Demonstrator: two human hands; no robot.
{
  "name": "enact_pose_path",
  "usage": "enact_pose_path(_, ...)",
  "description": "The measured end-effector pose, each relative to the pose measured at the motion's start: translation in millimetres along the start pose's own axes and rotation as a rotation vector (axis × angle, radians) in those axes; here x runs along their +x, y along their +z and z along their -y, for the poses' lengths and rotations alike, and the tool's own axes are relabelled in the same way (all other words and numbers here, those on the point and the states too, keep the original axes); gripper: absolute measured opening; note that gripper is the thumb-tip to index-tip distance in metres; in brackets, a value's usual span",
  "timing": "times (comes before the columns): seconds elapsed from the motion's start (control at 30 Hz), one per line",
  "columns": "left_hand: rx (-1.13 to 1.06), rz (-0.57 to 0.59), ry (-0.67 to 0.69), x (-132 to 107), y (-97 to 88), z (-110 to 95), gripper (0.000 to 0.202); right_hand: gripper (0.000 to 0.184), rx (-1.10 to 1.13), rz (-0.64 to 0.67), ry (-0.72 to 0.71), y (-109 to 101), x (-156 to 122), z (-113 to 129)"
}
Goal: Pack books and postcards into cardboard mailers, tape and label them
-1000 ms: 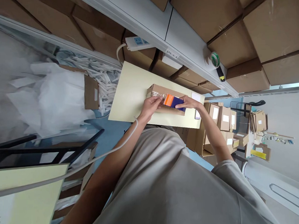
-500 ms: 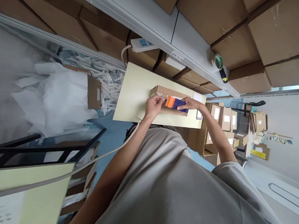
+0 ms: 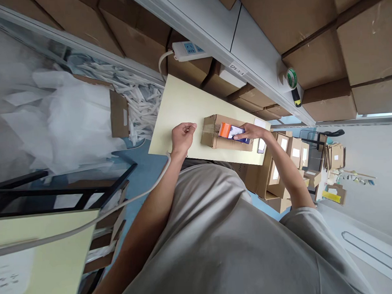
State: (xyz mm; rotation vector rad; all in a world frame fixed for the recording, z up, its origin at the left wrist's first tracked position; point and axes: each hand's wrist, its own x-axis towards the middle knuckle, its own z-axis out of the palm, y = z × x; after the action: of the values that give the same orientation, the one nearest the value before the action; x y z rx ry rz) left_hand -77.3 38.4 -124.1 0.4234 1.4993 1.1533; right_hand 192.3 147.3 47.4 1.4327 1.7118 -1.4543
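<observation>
A small cardboard box (image 3: 222, 142) lies on a pale yellow table (image 3: 181, 106). My right hand (image 3: 252, 131) is closed around an orange and blue tape dispenser (image 3: 229, 131) pressed on the box's top. A strip of clear tape (image 3: 208, 129) shines across the box's left end. My left hand (image 3: 181, 136) hovers over the table just left of the box, apart from it, thumb and forefinger pinched together; whether tape is between them I cannot tell. A white cable (image 3: 146, 194) runs from that wrist.
A phone (image 3: 261, 146) lies at the table's right end. Behind are shelves of cartons, a power strip (image 3: 188, 50) and a green tape roll (image 3: 291, 78). White packing material (image 3: 68, 122) lies left, a black frame (image 3: 71, 191) lower left, labelled boxes (image 3: 281, 160) right.
My left hand has come off the box and moved left over the table. My right hand and the dispenser stayed on the box. The view shifted slightly.
</observation>
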Motion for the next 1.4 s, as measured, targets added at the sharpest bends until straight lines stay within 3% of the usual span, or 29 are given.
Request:
enact_pose_path(0.17,-0.030,0.037,-0.003,-16.6,-0.5,1.2,0.023,0.077,0.022,-0.024,0.017,-10.7,-14.7,2.4)
enact_pose_path(0.3,-0.077,0.079,0.007,-24.6,9.6,-0.6,0.027,0.078,-0.014,-0.033,0.070,-20.7,-32.8,4.9)
enact_pose_path(0.5,-0.239,0.161,-0.148,-35.9,31.9,8.0,0.036,0.080,-0.029,-0.028,0.171,-18.6,-40.6,0.1)
enact_pose_path(0.63,-0.276,0.157,-0.194,-40.2,38.5,13.1,0.041,0.082,-0.065,-0.036,0.162,-15.3,-36.6,-7.2)
enact_pose_path(0.8,-0.272,0.135,-0.227,-37.8,45.3,14.0,0.039,0.083,-0.116,-0.066,0.168,-14.7,-34.6,-12.6)
enact_pose_path(1.0,-0.210,0.104,-0.157,-26.7,48.3,18.3,0.031,0.082,-0.106,-0.082,0.172,-9.4,-30.9,-11.0)
enact_pose_path(1.4,-0.060,0.048,-0.140,-2.7,58.2,41.1,0.012,0.077,-0.208,-0.133,0.175,2.9,-15.5,-10.5)
